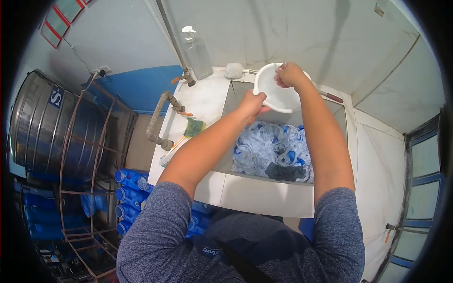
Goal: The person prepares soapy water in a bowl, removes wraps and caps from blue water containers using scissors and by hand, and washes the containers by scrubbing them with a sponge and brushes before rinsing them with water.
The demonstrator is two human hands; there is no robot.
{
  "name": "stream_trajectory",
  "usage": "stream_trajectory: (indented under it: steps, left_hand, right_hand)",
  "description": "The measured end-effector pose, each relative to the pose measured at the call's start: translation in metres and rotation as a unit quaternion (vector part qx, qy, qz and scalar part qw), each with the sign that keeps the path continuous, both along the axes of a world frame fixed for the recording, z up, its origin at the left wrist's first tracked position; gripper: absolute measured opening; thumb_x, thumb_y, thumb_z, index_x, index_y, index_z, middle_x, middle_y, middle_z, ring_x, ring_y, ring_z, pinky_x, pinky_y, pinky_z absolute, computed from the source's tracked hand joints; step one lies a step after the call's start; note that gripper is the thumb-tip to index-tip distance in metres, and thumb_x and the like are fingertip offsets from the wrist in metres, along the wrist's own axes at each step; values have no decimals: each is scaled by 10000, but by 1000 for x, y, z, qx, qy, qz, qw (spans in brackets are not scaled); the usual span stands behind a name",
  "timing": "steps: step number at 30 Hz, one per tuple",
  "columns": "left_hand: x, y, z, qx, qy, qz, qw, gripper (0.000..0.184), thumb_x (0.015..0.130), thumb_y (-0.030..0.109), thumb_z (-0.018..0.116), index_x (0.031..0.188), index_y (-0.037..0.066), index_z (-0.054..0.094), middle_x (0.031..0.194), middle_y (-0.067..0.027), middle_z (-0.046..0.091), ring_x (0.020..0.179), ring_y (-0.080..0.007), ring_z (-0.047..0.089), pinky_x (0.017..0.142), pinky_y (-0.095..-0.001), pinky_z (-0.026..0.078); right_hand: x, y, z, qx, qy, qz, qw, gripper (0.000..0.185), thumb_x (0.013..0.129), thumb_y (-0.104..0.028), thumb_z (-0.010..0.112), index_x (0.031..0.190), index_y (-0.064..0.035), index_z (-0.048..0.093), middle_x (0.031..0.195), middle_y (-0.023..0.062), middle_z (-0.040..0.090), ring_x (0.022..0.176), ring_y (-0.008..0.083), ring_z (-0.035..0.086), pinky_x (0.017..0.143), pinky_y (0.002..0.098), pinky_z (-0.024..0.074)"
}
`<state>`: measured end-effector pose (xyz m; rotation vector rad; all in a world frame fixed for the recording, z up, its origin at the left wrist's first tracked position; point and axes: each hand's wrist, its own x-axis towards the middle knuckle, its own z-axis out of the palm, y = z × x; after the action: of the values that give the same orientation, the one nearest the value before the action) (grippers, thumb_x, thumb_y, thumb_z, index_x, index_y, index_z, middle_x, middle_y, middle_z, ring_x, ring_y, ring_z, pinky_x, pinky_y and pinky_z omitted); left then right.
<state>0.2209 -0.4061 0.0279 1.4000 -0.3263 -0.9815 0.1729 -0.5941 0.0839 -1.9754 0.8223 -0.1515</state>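
Note:
A round white basin (284, 99) is tilted over the back of the sink (225, 158). My left hand (254, 104) is closed on the basin's near left rim. My right hand (289, 75) is at the basin's upper side, its fingers curled inward over the inside; whether they grip anything is too small to tell. Below both arms, a heap of clear plastic items with blue parts (264, 146) fills the sink, with a dark cloth (285, 172) at its near edge.
Left of the sink are a pipe faucet (163, 113), a green sponge (194, 127) and brushes. Behind stand a pump bottle (198, 56) and a white scrubber (233, 70). A red-brown handle (334, 97) lies at the right. Blue bottles (130, 195) and a steel tank (52, 127) stand left.

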Motion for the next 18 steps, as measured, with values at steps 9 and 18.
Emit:
stream_trajectory:
  steps: [9, 18]
  left_hand:
    - [36, 30, 10, 112, -68, -54, 990, 427, 965, 171, 560, 1340, 0, 450, 1176, -113, 637, 932, -143, 683, 716, -239, 605]
    - [160, 88, 23, 321, -604, 37, 729, 553, 894, 397, 741, 1284, 43, 576, 1233, -185, 677, 1127, -359, 660, 979, -462, 506]
  right_hand:
    - [-73, -24, -54, -343, 83, -64, 933, 507, 918, -207, 676, 1332, 41, 523, 1172, 264, 665, 844, 356, 745, 693, 424, 638]
    - [-94, -4, -51, -1, 0, -91, 996, 472, 917, -126, 655, 1307, 87, 495, 1156, 246, 671, 876, 334, 751, 608, 421, 664]
